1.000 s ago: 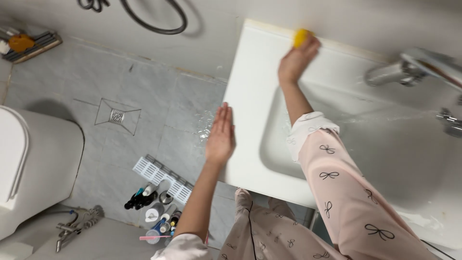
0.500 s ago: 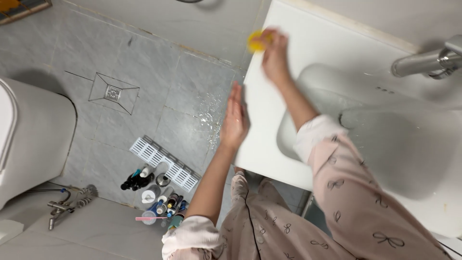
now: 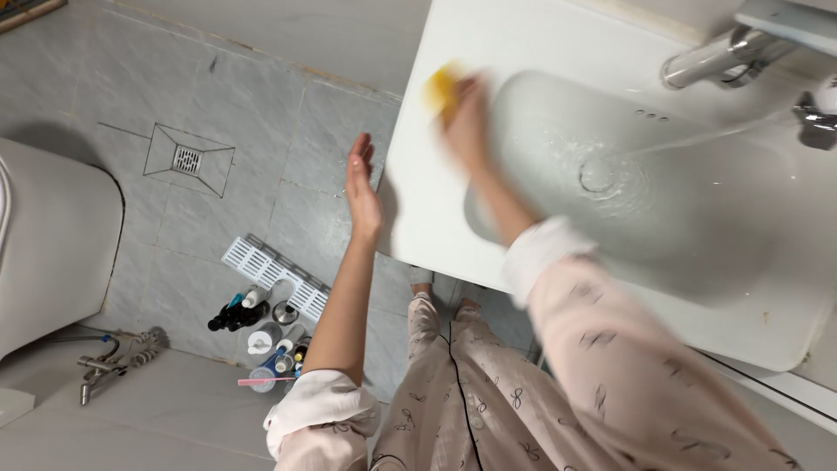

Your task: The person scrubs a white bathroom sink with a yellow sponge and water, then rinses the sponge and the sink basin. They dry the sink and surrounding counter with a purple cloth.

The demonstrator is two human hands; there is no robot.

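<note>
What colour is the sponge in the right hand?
Yellow: the sponge, in the head view, blurred by motion.

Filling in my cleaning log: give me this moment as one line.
right hand: holds yellow sponge on white ceramic sink rim | left hand: open, empty, beside sink | chrome tap: running

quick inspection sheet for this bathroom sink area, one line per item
surface: white sink with a wet basin; water runs from the chrome tap toward the drain.
job's things: yellow sponge on the sink's left rim.
clutter: bottles and tubes standing in a white slatted rack on the floor.
grippers: right hand presses the sponge, motion-blurred; left hand open, fingers straight, beside the sink's left edge, touch cannot be told.
cables: nothing seen.
surroundings: grey tiled floor with wet patch near the sink, square floor drain, white toilet, metal spray fitting.
</note>
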